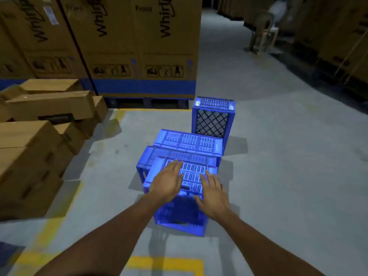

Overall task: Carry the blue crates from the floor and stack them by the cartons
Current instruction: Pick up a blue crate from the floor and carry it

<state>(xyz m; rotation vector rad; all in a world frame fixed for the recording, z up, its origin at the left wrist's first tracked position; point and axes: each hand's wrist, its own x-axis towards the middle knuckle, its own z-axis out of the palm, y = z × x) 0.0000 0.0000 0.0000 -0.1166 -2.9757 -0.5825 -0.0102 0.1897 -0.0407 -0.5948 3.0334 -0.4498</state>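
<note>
Several blue plastic crates stand upside down on the grey floor in the middle of the view. The nearest blue crate (194, 172) is the tallest, with its slotted bottom facing up. My left hand (166, 183) lies flat on its top with the fingers spread. My right hand (214, 193) rests flat on the same top at its near right corner, fingers apart. Neither hand grips anything. A second crate (187, 141) sits just behind, and a third crate (213, 116) stands on its end farther back, near the corner of the tall cartons (135, 46).
Tall brown printed cartons on a pallet fill the upper left. Smaller plain cardboard boxes (29, 152) are piled along the left side. Yellow floor lines (165, 264) run near my feet. A plastic chair (262, 32) stands far back in the aisle, with more cartons on the right.
</note>
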